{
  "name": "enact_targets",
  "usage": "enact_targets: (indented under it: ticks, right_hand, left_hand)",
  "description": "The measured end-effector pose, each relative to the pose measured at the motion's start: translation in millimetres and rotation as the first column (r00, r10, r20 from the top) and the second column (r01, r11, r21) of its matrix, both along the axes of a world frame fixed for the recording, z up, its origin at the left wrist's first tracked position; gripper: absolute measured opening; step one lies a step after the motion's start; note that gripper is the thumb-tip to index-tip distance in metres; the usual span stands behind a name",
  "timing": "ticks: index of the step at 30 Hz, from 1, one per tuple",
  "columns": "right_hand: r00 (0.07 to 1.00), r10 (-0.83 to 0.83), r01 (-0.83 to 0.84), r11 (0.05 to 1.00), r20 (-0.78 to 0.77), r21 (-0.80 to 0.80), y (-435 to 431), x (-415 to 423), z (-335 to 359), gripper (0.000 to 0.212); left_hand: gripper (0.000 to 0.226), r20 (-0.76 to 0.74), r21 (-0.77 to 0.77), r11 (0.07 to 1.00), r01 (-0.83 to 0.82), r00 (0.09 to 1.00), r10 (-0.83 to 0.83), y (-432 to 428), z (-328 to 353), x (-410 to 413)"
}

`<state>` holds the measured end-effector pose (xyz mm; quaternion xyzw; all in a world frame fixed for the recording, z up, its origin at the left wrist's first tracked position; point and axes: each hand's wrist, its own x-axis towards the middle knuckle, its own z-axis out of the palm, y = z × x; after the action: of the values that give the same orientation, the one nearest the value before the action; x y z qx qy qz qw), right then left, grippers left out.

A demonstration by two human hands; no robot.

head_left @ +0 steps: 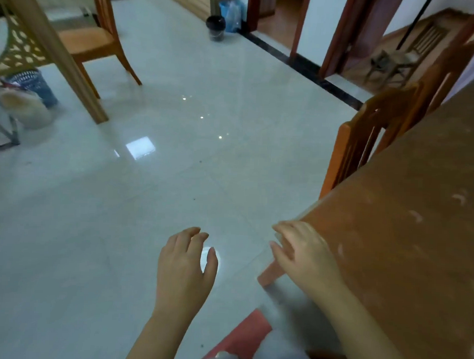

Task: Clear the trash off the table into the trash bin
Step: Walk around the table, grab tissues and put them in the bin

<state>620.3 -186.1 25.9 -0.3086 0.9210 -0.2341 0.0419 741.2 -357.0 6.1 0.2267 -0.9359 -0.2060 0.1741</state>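
The brown wooden table (405, 239) fills the right side. Small pale curved scraps (416, 216) lie scattered on its top, blurred. My right hand (306, 251) hovers at the table's near left corner, fingers spread, with nothing visible in it. My left hand (186, 260) hangs over the tiled floor left of the table, fingers loosely apart and empty; the bright white spot beneath it looks like a light reflection. A black trash bin (215, 27) stands far off by the back wall. A blue and white patterned basket (35, 87) sits at the far left.
An orange wooden chair (366, 146) is pushed against the table's left side. A second chair (93, 42) and a thick wooden post (60, 57) stand at the upper left. Glossy grey floor tiles (149, 189) stretch between me and the black bin. Doorways open at the upper right.
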Motion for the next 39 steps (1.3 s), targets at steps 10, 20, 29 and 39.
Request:
enact_targets:
  ticks: [10,20,29,39]
  right_hand:
    - [0.999,-0.047,0.047,0.997,-0.002,-0.066,-89,-119,-50,0.035]
    - [0.969,-0.245,0.237,0.961,-0.038,-0.145,-146,-284,-42,0.038]
    - [0.892,-0.446,0.439,0.893,-0.072,-0.096,-139,-381,-28,0.038]
    - [0.736,-0.667,0.671,0.741,-0.114,-0.007,-152,-557,2,0.041]
  left_hand:
    - [0.032,0.059,-0.068,0.998,-0.002,0.998,0.006,-101,-14,-113]
    - [0.032,0.074,-0.163,0.962,0.218,0.975,-0.209,-176,16,-323]
    - [0.032,0.069,-0.095,0.883,0.459,0.888,-0.454,-178,2,-486]
    - [0.033,-0.024,-0.063,0.708,0.703,0.708,-0.706,-183,17,-720]
